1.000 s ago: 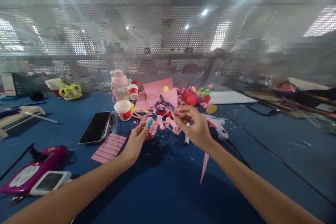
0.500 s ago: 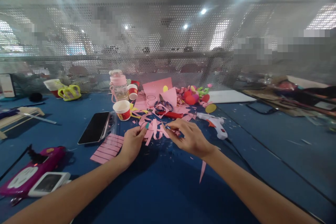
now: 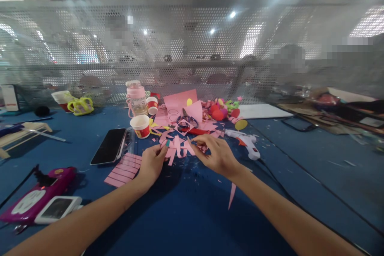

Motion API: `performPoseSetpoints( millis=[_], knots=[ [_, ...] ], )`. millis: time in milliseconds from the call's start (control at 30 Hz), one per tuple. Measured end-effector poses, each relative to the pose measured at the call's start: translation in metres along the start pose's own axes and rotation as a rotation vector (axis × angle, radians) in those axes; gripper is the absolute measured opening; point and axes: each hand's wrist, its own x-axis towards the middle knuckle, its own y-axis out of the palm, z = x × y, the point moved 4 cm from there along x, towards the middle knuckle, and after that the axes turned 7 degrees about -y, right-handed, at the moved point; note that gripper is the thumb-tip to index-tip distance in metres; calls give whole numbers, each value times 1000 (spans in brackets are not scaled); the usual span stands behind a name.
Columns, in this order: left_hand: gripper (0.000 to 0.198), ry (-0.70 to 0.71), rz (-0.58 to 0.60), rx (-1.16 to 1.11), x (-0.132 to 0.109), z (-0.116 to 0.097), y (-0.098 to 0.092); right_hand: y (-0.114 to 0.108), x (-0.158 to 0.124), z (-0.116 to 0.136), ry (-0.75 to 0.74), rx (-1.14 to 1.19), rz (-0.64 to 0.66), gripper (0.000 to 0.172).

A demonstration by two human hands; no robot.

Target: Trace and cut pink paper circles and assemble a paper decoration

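Note:
Between my hands is a pink paper piece with several loose strips [image 3: 179,147], some curled and some dangling. My left hand [image 3: 152,165] pinches its left side between thumb and fingers. At its right side, the thumb and fingertips of my right hand [image 3: 218,155] are closed on a strip end. Just behind lie dark-handled scissors [image 3: 192,121] among pink paper scraps [image 3: 162,116]. A white glue gun [image 3: 249,144] rests to the right of my right hand. Near my left wrist lies a pink sheet marked with dark lines [image 3: 124,170].
To the left are a phone [image 3: 108,147], paper cups [image 3: 140,129], a pink-lidded bottle [image 3: 137,100] and a purple device [image 3: 45,194]. Red and green craft pieces [image 3: 219,111] lie at the back. The glue gun's cord [image 3: 279,184] runs along the right. A perforated metal screen [image 3: 186,48] stands behind.
My hands stay nearly in place, with a small shift of the right fingers. The dangling pink strip has swung slightly to the right.

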Motion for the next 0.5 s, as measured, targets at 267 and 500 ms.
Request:
performPoseSetpoints(
  millis=[267,500],
  knots=[
    [36,-52,55,-241,-1,1,4,1,-6,-34,430,166,-67,11],
    [29,211,94,76,-17,-19,0,26,-32,-74,1309,690,-22,13]
  ],
)
